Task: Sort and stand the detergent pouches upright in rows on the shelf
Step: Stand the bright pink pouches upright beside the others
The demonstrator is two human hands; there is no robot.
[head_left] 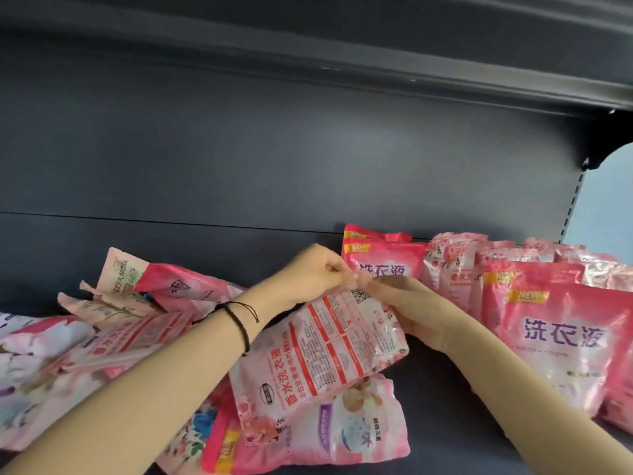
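Both hands have hold of one pale pink pouch [318,358]. The left hand [317,274] pinches its top seam between thumb and fingertips. The right hand [409,305], touching the left at the fingertips, is curled round the same top edge at the corner. The pouch hangs below and between them, tilted, with its printed back panel facing the camera and its lower end over a deep pink pouch [308,437] that lies flat on the shelf [445,423].

It looks like soft film filled with liquid, so I judge it floppy, bottom-heavy and a little slick. The flat sealed seam is the surest place to pinch (a palm under the base would take the sag). It will probably stand only once its bottom is spread flat.

Just beyond and to the right of the right hand, the standing pouches [555,344] are already upright in rows. To the left of the left wrist, with its black bracelet [239,320], a heap of pouches [137,303] lies unsorted.

The pouch's front is turned away, and the right hand's fingertips are partly behind it. The small print is blurred. I cannot tell how deep the upright rows run, and the heap is cut off at the frame's edge.
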